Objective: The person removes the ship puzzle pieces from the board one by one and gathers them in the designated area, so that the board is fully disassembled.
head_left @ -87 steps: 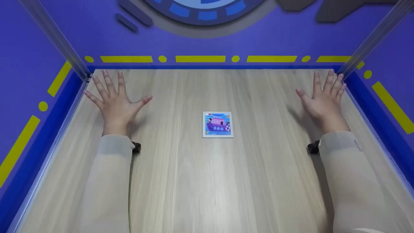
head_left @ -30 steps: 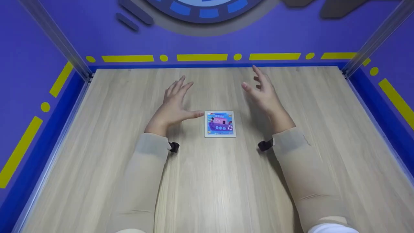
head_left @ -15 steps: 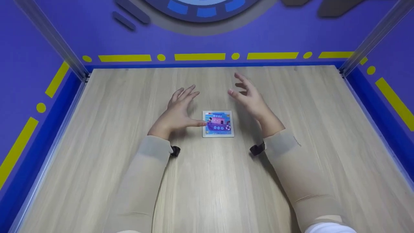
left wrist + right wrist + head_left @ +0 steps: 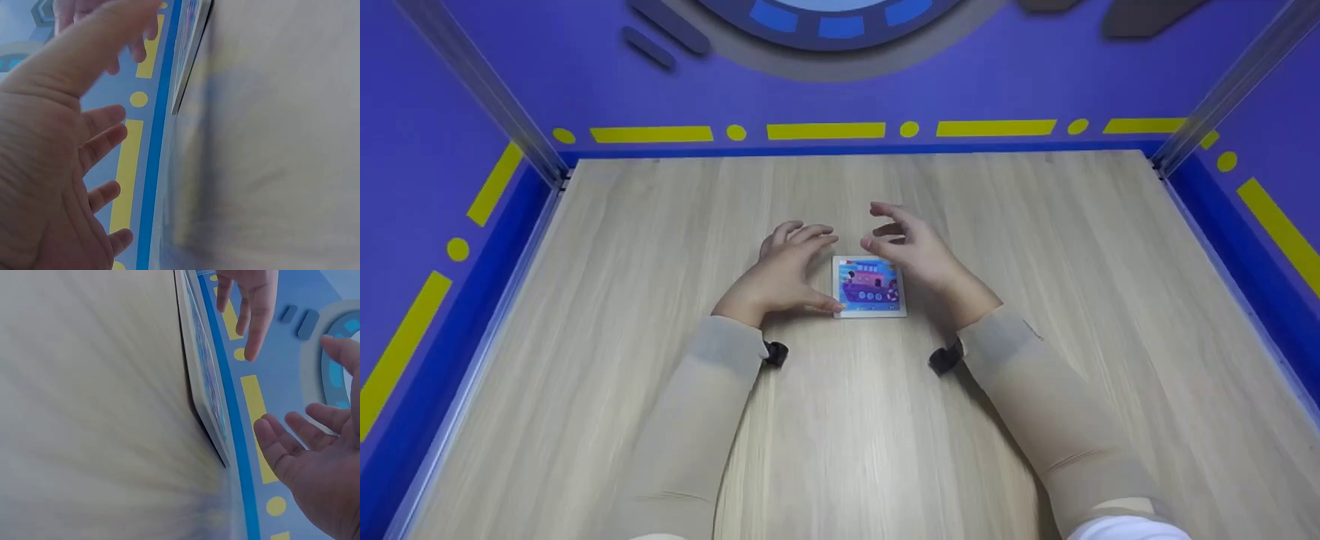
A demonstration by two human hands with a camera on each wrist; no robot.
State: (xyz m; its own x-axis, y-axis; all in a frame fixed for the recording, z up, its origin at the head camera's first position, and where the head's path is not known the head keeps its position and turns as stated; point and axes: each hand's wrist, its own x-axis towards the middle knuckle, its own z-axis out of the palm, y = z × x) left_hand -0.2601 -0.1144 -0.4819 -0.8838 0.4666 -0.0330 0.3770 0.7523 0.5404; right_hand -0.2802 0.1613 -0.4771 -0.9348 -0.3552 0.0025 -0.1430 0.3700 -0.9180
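A square picture tile is lying flat on the wood-grained table, showing a purple and pink boat on blue inside a white border. The left hand is hovering just beside the tile's left edge, its fingers spreading wide in a loose curve and gripping nothing. In the head view, its thumb is overlapping the tile's near left corner, while the left wrist view is showing that thumb hanging above the tile, apart from it. The right hand is hovering over the tile's far right corner; its fingers are bending, with a gap opening between thumb and forefinger, and it is holding nothing. In the right wrist view, both hands are facing each other above the level of the tile, well apart.

Nearer the person than the tile, two beige sleeves are covering the forearms, and a small black fitting is protruding from each cuff: one to the near left of the tile, the other to its near right. Beyond the tile, a violet wall is rising behind the table, bearing a row of yellow dashes and, higher up, a dark round emblem.
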